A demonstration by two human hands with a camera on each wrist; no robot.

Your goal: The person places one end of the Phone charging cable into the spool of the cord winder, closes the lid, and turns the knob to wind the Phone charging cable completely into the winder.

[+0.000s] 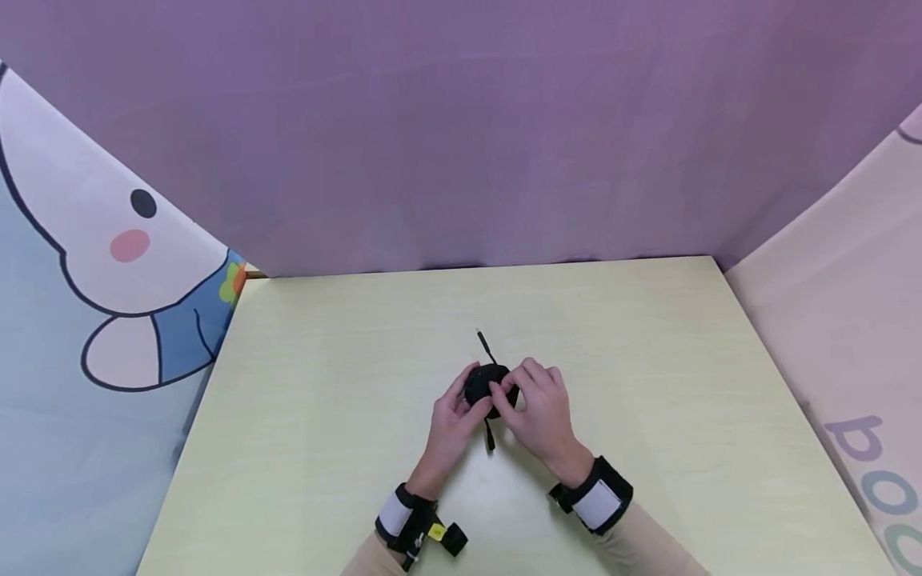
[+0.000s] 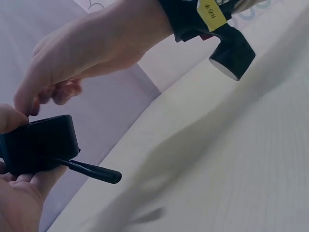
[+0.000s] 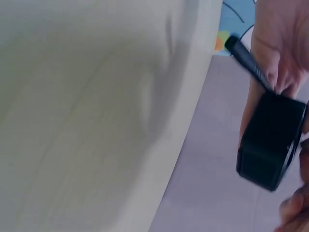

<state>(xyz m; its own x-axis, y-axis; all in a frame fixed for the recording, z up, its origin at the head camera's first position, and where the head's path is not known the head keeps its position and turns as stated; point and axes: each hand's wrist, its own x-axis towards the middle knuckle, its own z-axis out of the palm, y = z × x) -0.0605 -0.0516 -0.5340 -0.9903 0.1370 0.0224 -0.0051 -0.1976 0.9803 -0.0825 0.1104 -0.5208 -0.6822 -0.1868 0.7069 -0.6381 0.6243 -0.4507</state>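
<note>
A rounded black case (image 1: 479,386) with a short cable end sticking out on each side is held above the table. The far plug (image 1: 483,342) has a small metal tip, and the near plug (image 1: 490,438) points toward me. My left hand (image 1: 448,428) grips the case from the left, thumb on the near side and fingers round behind. With thumb and index finger, my right hand (image 1: 542,412) pinches its right edge. In the left wrist view the case (image 2: 41,145) looks thick and boxy; the right wrist view also shows the case (image 3: 270,140).
A pale wooden table (image 1: 346,344) lies under both hands. A purple cloth wall (image 1: 461,144) stands along its back edge, with printed panels on the left (image 1: 108,448) and right (image 1: 828,320). Black straps with cameras circle both wrists.
</note>
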